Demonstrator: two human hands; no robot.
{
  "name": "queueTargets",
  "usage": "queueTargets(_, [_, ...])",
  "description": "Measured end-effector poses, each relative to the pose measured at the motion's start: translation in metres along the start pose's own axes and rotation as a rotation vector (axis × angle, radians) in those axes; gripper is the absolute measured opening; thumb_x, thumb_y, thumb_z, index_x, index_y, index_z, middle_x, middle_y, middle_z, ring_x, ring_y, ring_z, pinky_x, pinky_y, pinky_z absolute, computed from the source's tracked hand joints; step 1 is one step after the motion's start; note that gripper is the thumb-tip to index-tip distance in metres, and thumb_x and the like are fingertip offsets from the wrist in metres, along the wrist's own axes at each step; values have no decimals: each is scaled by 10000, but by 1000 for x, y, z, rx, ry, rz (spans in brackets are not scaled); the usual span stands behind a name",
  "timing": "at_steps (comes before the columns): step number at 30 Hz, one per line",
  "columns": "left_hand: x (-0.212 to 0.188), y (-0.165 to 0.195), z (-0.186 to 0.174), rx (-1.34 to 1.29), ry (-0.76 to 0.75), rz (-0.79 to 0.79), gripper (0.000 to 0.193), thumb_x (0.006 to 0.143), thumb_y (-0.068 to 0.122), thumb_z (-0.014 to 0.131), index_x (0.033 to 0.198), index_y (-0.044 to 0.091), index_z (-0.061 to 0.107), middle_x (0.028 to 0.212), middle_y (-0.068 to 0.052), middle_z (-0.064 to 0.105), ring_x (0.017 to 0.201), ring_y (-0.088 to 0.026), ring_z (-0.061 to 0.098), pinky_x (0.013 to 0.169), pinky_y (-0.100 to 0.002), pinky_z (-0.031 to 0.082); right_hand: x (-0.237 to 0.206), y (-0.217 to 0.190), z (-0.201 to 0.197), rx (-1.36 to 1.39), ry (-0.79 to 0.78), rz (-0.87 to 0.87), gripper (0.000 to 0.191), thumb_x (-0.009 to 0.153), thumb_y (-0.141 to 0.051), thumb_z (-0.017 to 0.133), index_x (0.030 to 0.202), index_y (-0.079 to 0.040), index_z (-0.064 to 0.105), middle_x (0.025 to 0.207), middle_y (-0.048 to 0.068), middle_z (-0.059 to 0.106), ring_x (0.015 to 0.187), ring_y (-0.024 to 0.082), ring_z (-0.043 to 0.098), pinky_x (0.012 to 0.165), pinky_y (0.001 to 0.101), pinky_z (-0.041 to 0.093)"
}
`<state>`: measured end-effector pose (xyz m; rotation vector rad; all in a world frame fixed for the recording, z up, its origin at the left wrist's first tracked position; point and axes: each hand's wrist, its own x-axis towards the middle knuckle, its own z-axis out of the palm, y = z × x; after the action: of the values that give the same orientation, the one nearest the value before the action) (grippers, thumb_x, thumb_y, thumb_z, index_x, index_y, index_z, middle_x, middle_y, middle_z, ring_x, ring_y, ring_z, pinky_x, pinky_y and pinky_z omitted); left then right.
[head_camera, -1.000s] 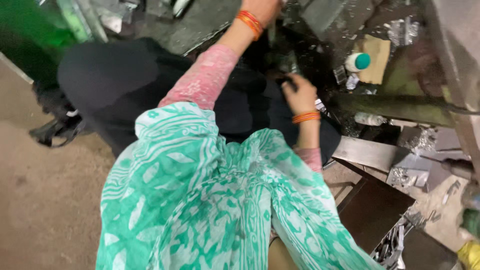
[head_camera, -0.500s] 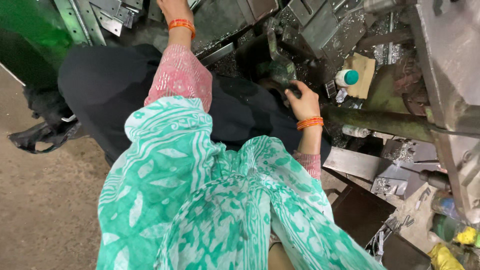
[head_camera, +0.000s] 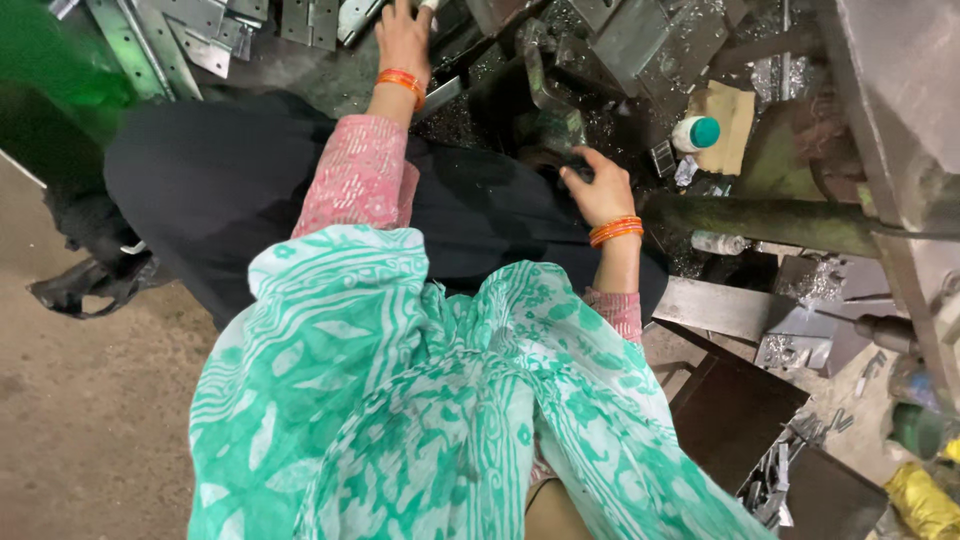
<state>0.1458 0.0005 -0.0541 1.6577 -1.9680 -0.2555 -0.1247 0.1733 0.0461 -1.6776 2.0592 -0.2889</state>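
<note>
Since the earlier frames the left hand (head_camera: 403, 35) has stretched farther out, away from the body, toward the grey metal strips (head_camera: 215, 30) piled at the top of the view, while the right hand (head_camera: 600, 190) has stayed low by the dark machine base (head_camera: 545, 110). The left hand now lies flat with fingers spread on a bright metal piece (head_camera: 360, 15) at the frame edge; whether it grips that piece I cannot tell, as the fingertips are cut off. The right hand is curled, fingers bent onto a small dark part (head_camera: 560, 160) just in front of the knees, apparently pinching it. The strips lie to the left of the outstretched hand, their long axes running diagonally, so the left hand is the nearer one. A white bottle with a teal cap (head_camera: 697, 133) stands beyond the right hand, on cardboard (head_camera: 735, 120).
</note>
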Motion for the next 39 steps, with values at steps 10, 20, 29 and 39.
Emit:
queueTargets(10, [-2, 6, 4, -296, -26, -215, 576, 769, 12, 776, 1322, 97, 639, 1131, -208, 655, 1051, -414, 644, 914, -481, 541, 5, 11, 12, -78, 11, 26, 476, 866, -385, 736, 1266, -129, 704, 1210, 226, 701, 1153, 419, 648, 1003, 468, 506])
queueTargets(20, [34, 65, -5, -1295, 245, -85, 463, 911, -33, 808, 1338, -25, 630, 1276, -132, 718, 1163, -243, 689, 1053, -340, 533, 0, 1, 20, -124, -21, 64, 462, 862, -435, 707, 1257, -194, 711, 1178, 195, 692, 1119, 412, 637, 935, 505, 521])
queueTargets(29, [-5, 175, 28, 271, -49, 710, 506, 894, 308, 575, 1350, 93, 627, 1422, -131, 522, 1390, -314, 411, 1187, -628, 54, -5, 0, 23, -108, 5, 57, 388, 870, -404, 710, 1196, -194, 731, 1115, 194, 700, 1062, 415, 663, 905, 518, 540])
queueTargets(39, [18, 178, 55, 189, -109, 706, 515, 951, 173, 531, 1458, 104, 589, 1424, -137, 545, 1319, -303, 463, 1178, -674, 93, -3, -7, 15, -152, -77, 76, 390, 872, -393, 710, 1218, -214, 724, 1127, 218, 679, 1051, 438, 656, 897, 531, 538])
